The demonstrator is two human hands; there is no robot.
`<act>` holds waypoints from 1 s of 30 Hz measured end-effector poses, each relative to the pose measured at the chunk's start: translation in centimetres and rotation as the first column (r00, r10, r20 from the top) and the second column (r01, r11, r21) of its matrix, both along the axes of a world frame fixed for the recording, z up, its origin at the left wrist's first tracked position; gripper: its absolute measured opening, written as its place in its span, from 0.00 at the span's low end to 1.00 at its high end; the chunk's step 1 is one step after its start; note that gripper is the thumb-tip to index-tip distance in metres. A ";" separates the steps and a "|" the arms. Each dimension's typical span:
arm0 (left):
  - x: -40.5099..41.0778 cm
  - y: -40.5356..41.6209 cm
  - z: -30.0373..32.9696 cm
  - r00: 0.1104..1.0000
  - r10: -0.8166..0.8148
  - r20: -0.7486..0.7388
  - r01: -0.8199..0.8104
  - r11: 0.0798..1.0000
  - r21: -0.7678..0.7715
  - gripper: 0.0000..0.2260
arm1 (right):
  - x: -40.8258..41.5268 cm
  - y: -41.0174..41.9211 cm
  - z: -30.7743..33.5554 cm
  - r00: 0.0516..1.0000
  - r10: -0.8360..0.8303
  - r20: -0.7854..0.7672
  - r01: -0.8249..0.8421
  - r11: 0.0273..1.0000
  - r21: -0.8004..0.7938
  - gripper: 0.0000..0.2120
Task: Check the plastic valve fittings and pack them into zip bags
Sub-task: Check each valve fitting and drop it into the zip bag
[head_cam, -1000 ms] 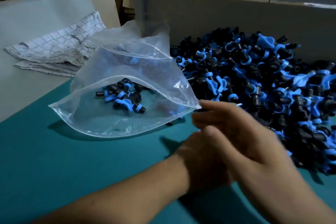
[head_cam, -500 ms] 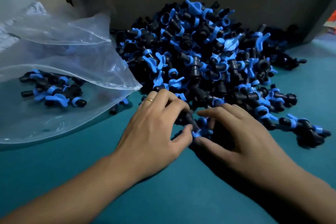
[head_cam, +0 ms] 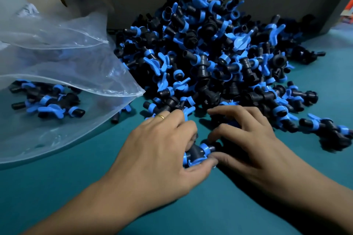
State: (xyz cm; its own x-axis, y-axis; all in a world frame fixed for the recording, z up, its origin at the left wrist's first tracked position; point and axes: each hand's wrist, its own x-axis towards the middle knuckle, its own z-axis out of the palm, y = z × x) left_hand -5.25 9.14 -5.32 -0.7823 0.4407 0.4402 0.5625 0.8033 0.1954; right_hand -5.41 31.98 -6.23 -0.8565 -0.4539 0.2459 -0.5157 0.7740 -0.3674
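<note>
Both hands (head_cam: 200,150) hold one valve fitting (head_cam: 198,151) beside the fitting pile (head_cam: 210,59).

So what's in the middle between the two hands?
A black and blue valve fitting sits between the left hand and the right hand, gripped from both sides, just above the teal table. The head view shows it.

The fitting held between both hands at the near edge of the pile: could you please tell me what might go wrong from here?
1. The left hand and right hand grip one fitting close to the pile; lifting it may drag neighbours along.
2. A loose fitting lies half under the zip bag mouth and could be missed.
3. The bag lies slack; a fitting might catch its edge.
</note>
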 end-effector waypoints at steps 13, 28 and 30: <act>-0.9 -0.5 -0.2 0.988 -0.132 0.078 0.100 0.941 0.324 0.09 | 0.0 -0.2 0.2 0.966 0.126 0.224 0.116 0.562 -0.819 0.07; -1.9 -1.1 -0.1 0.995 -0.081 0.059 0.036 0.842 0.538 0.17 | -0.6 0.2 0.4 0.977 0.117 0.180 0.107 0.463 -0.880 0.10; -1.9 -1.2 0.1 0.995 -0.104 0.003 0.087 0.849 0.521 0.19 | -0.6 0.2 0.3 0.983 0.126 0.131 0.048 0.515 -0.856 0.15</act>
State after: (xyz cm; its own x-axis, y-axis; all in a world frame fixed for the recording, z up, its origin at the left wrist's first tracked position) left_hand -7.14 7.94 -5.24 -0.7646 0.2275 0.6030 0.6184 0.5226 0.5869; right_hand -5.97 32.15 -5.90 -0.9070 -0.1334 0.3994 -0.4056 0.0225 -0.9138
